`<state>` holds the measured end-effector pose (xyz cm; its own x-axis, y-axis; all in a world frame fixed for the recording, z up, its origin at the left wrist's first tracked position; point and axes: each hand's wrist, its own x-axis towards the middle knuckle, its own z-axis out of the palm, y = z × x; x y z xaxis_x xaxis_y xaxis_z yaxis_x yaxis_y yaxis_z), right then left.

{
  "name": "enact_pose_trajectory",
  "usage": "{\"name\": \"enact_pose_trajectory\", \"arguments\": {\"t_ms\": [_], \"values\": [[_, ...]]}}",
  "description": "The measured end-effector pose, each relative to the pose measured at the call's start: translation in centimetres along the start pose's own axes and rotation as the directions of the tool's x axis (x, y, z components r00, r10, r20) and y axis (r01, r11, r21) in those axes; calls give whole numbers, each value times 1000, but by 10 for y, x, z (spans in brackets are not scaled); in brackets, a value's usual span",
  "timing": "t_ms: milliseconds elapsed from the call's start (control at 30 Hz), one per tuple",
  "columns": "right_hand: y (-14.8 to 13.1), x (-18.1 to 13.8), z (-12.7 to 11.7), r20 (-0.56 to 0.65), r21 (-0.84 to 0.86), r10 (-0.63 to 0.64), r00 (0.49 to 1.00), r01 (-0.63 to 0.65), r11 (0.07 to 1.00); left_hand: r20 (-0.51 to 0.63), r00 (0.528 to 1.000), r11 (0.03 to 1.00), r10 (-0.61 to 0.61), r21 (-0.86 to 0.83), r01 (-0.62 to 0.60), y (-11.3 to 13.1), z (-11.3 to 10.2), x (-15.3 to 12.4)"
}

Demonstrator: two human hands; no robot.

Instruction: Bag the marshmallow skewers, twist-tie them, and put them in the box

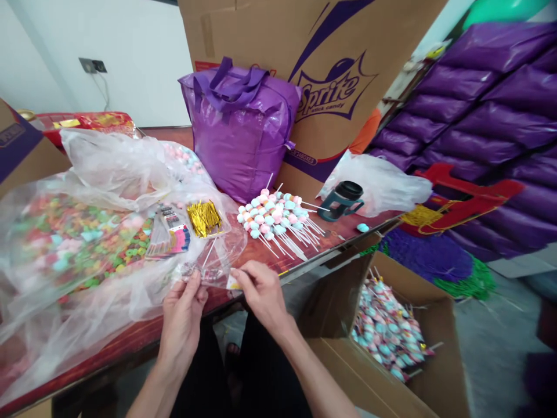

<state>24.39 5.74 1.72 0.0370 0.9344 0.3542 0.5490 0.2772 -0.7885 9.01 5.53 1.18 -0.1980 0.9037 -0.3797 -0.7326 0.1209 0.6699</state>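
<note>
A small clear printed plastic bag (211, 273) is stretched between my two hands above the table's front edge. My left hand (183, 307) pinches its left end between thumb and fingers. At the other end, my right hand (263, 296) grips a white and yellow corner. Just beyond lie a tray of gold twist ties (204, 219) and a stack of flat printed bags (170, 232). Farther right is a heap of candy skewers (278, 215), pastel pieces on white sticks. Colourful loose candies (87, 238) spread under clear plastic sheeting (117, 168) on the left.
A purple zip bag (246, 130) and a big carton (343, 35) stand at the back. A dark mug (342, 202) sits near the table's right end. Below right, an open box (331, 366) holds wrapped candy skewers (387, 331). Purple packs (487, 116) are stacked behind.
</note>
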Motion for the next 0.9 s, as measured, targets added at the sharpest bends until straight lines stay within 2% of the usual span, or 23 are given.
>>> {"name": "enact_pose_trajectory", "arguments": {"t_ms": [33, 100, 133, 200, 300, 400, 433, 500, 567, 600, 667, 733, 900], "values": [[4, 10, -5, -52, -147, -32, 998, 24, 989, -1, 1000, 1000, 29, -7, -29, 2, 0, 3], [14, 32, -14, -158, -422, -43, 987, -28, 906, -19, 997, 997, 75, -12, -75, 4, 0, 8], [21, 44, -18, -199, -509, -14, 980, -91, 856, -31, 995, 996, 91, -12, -91, 5, 0, 9], [34, 62, -24, -243, -561, 83, 967, -209, 801, -66, 991, 993, 119, -12, -120, 7, 1, 12], [49, 73, -27, -264, -472, 172, 949, -283, 835, -77, 987, 989, 143, -17, -145, 9, 0, 15], [55, 60, -22, -294, -368, 182, 938, -287, 885, -70, 983, 984, 171, -31, -174, 12, -1, 18], [54, 50, -20, -306, -281, 197, 931, -286, 916, -76, 980, 982, 185, -33, -187, 13, -2, 19], [50, 25, -15, -320, 3, 269, 908, -283, 959, -94, 973, 977, 208, -25, -212, 15, -4, 22], [44, -4, -12, -290, 312, 375, 880, -284, 907, -123, 968, 975, 219, -18, -223, 17, -6, 25], [41, -19, -11, -262, 406, 416, 871, -292, 866, -137, 966, 975, 218, -19, -222, 17, -6, 27], [35, -45, -10, -210, 458, 450, 868, -319, 830, -150, 967, 977, 205, -28, -212, 18, -7, 28], [30, -64, -13, -187, 444, 447, 875, -330, 833, -144, 972, 980, 188, -35, -195, 16, -7, 28], [24, -76, -25, -181, 358, 395, 901, -314, 880, -87, 982, 986, 167, -14, -168, 11, -3, 24]]}}
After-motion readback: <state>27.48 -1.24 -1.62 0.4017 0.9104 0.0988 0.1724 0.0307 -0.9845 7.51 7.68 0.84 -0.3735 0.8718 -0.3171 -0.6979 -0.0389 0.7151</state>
